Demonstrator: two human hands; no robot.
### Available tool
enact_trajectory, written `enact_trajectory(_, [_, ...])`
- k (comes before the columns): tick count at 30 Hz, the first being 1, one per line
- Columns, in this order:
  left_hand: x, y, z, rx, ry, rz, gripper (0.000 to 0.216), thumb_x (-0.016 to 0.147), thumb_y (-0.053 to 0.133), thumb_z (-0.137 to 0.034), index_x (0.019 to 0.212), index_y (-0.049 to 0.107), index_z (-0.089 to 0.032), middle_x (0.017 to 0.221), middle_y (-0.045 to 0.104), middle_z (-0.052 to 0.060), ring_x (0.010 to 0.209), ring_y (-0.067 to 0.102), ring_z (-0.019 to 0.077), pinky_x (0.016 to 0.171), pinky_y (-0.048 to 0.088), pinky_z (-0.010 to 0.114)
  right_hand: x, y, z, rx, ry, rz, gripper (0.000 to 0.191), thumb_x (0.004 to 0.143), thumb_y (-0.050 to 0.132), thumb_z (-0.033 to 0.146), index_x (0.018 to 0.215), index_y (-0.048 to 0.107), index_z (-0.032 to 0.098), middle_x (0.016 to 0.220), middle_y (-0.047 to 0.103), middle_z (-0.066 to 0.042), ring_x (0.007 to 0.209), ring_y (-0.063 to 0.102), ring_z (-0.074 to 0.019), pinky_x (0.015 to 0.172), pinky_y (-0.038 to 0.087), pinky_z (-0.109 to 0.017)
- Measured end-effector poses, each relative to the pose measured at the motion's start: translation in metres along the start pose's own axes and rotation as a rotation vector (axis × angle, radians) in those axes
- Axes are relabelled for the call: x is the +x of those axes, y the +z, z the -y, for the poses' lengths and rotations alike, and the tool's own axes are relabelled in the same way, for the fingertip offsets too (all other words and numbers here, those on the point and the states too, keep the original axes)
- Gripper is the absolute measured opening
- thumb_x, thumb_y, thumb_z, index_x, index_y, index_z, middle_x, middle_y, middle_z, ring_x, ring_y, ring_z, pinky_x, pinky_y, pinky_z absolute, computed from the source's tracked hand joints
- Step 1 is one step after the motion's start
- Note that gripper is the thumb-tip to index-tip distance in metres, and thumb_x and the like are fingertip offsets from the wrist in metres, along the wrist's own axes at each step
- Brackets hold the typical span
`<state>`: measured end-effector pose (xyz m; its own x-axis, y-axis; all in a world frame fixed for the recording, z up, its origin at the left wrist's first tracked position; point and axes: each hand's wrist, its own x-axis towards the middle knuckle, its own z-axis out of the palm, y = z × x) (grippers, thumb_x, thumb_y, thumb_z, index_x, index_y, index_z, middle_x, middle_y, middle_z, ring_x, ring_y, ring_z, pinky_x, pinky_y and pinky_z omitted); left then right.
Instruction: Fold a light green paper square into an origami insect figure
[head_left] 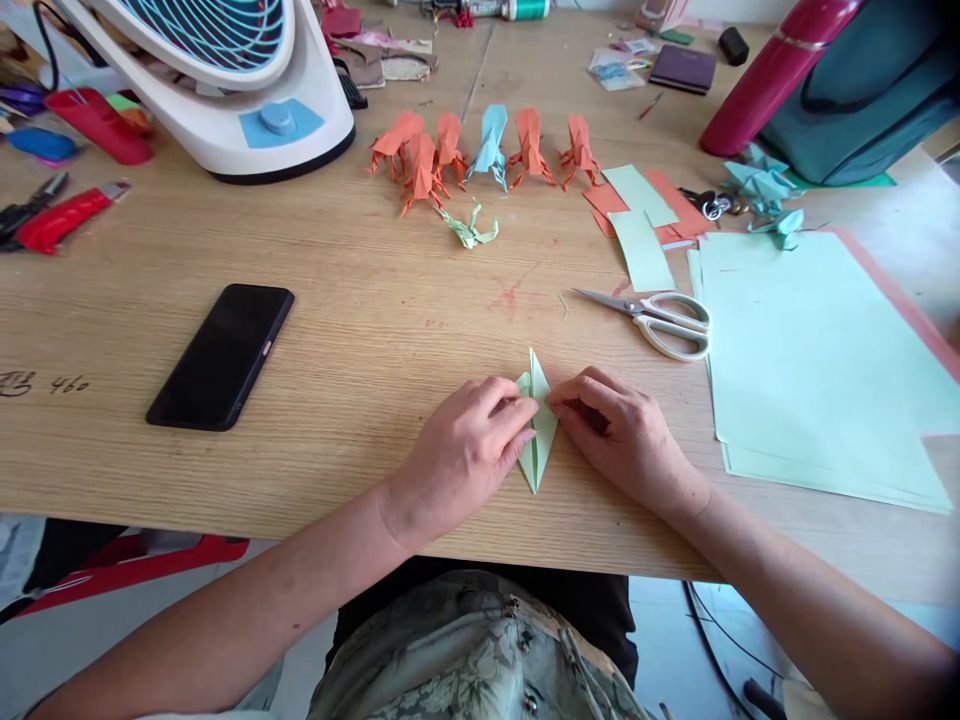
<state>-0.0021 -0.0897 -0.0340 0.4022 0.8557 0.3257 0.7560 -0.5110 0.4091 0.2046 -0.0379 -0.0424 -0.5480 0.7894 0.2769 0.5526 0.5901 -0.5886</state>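
Observation:
A pale green folded paper piece (538,430), long and pointed at both ends, lies on the wooden table (360,330) near its front edge. My left hand (461,450) presses its left side with fingers curled onto the fold. My right hand (619,435) pinches its right edge, fingers bent together. Both hands rest on the tabletop.
White-handled scissors (656,318) lie right of the fold, beside a stack of pale green sheets (810,370). A black phone (223,355) lies left. Several orange and one blue origami figures (480,150) stand behind, with a white fan (225,80), a red bottle (772,75) and a teal bag.

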Motion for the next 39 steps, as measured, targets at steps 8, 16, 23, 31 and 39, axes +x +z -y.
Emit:
enact_trajectory(8, [-0.012, 0.003, 0.002, 0.147, 0.157, 0.048, 0.026, 0.099, 0.054, -0.019, 0.122, 0.065, -0.01, 0.128, 0.065, 0.011, 0.111, 0.06, 0.0234, 0.099, 0.055, 0.04, 0.0, 0.0, -0.003, 0.021, -0.013, 0.024, 0.016, 0.094, 0.056, 0.012, 0.098, 0.069, 0.02, 0.088, 0.062, -0.002, 0.075, 0.06, -0.0129, 0.069, 0.045, -0.026])
enact_trajectory(16, [-0.018, -0.002, 0.001, 0.368, 0.303, 0.103, 0.036, 0.102, 0.045, -0.013, 0.135, 0.06, -0.01, 0.143, 0.059, 0.01, 0.119, 0.057, 0.027, 0.104, 0.05, 0.046, 0.0, 0.001, -0.004, 0.0, -0.029, 0.021, 0.017, 0.095, 0.056, 0.012, 0.099, 0.071, 0.02, 0.088, 0.061, -0.003, 0.075, 0.059, -0.0127, 0.069, 0.046, -0.025])
enact_trajectory(23, [-0.02, -0.002, -0.003, 0.43, 0.301, 0.108, 0.038, 0.101, 0.043, -0.012, 0.135, 0.06, -0.009, 0.14, 0.062, 0.009, 0.119, 0.058, 0.0279, 0.102, 0.051, 0.045, -0.001, -0.003, -0.005, 0.033, -0.04, -0.015, 0.02, 0.095, 0.055, 0.01, 0.101, 0.071, 0.021, 0.09, 0.063, -0.003, 0.076, 0.061, -0.0124, 0.068, 0.049, -0.026])
enact_trajectory(31, [-0.02, 0.0, -0.006, 0.45, 0.282, 0.095, 0.036, 0.101, 0.046, -0.013, 0.133, 0.062, -0.01, 0.141, 0.061, 0.009, 0.118, 0.058, 0.0265, 0.1, 0.052, 0.042, -0.017, -0.019, -0.01, -0.204, -0.368, 0.111, 0.034, 0.094, 0.052, 0.006, 0.124, 0.065, 0.017, 0.105, 0.066, -0.012, 0.087, 0.061, -0.0215, 0.075, 0.053, -0.037])
enact_trajectory(39, [-0.019, -0.002, -0.005, 0.446, 0.288, 0.102, 0.036, 0.101, 0.045, -0.012, 0.132, 0.062, -0.01, 0.14, 0.062, 0.009, 0.117, 0.059, 0.0269, 0.1, 0.052, 0.042, -0.016, -0.019, -0.01, -0.421, -0.455, 0.175, 0.026, 0.095, 0.054, 0.008, 0.116, 0.067, 0.016, 0.106, 0.069, -0.011, 0.085, 0.058, -0.023, 0.073, 0.05, -0.038])
